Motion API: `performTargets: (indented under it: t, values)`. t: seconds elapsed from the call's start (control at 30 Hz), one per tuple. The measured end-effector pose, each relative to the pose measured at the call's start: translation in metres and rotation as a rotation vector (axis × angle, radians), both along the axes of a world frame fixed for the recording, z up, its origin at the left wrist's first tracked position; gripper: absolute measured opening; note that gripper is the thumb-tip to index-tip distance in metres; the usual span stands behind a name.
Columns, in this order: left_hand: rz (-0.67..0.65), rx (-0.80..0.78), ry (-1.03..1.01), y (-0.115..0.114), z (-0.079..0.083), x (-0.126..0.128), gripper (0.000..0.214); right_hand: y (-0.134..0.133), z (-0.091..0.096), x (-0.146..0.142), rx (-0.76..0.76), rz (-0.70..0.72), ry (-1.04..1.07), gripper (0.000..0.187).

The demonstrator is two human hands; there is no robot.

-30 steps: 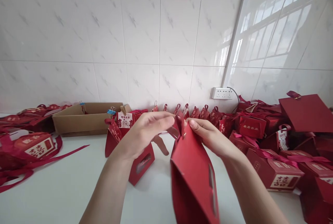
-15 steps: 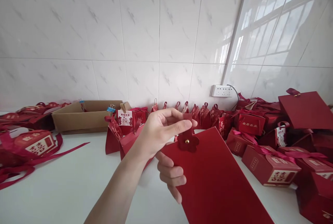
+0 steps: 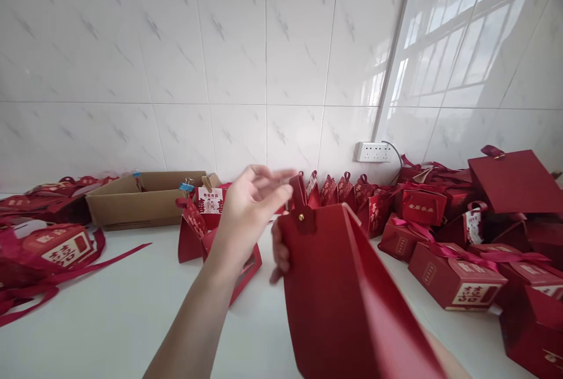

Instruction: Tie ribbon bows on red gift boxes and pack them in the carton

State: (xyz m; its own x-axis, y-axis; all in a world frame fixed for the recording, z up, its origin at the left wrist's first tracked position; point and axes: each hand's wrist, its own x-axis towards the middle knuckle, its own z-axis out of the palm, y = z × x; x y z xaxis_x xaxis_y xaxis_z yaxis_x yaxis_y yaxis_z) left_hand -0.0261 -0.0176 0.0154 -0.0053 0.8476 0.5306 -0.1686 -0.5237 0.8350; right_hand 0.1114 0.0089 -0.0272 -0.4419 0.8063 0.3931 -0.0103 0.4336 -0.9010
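A red paper gift box point(image 3: 325, 285) with a strap loop point(image 3: 299, 190) and a gold stud point(image 3: 301, 217) at its top stands upright before me. My right hand point(image 3: 280, 253) is wrapped around its left edge from behind, most of the hand hidden by the panel. Just left of the loop, my left hand point(image 3: 259, 200) has its thumb and fingers apart, the fingertips smeared by motion; nothing shows between them. Behind my left wrist stands a red tent-shaped box point(image 3: 248, 273), partly covered.
A cardboard tray point(image 3: 145, 209) with blue binder clips lies against the tiled wall. Several small red boxes point(image 3: 328, 191) line the wall. Red gift boxes point(image 3: 460, 279) are heaped at the right, with more boxes and ribbon point(image 3: 105, 264) at the left. A power strip point(image 3: 373, 152) sits on the wall.
My left hand has left the strap and moved slightly left. The gift box has turned, so its side now shows, and my right hand has gone mostly behind it.
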Motion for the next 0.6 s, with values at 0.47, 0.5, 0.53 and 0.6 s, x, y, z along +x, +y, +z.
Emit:
performTargets:
  t: [0.47, 0.5, 0.53, 0.6]
  values:
    - [0.135, -0.029, 0.351, -0.001, 0.004, -0.013, 0.031, -0.038, 0.021, 0.025, 0.654, -0.702, -0.210, 0.040]
    - [0.157, -0.029, 0.344, -0.002, 0.005, -0.012, 0.031, -0.039, 0.022, 0.025, 0.649, -0.699, -0.213, 0.041]
    - [0.172, -0.030, 0.339, -0.003, 0.006, -0.011, 0.031, -0.040, 0.022, 0.025, 0.643, -0.695, -0.218, 0.041]
    - [0.196, -0.015, 0.328, -0.007, 0.008, -0.009, 0.030, -0.042, 0.024, 0.027, 0.632, -0.680, -0.230, 0.041]
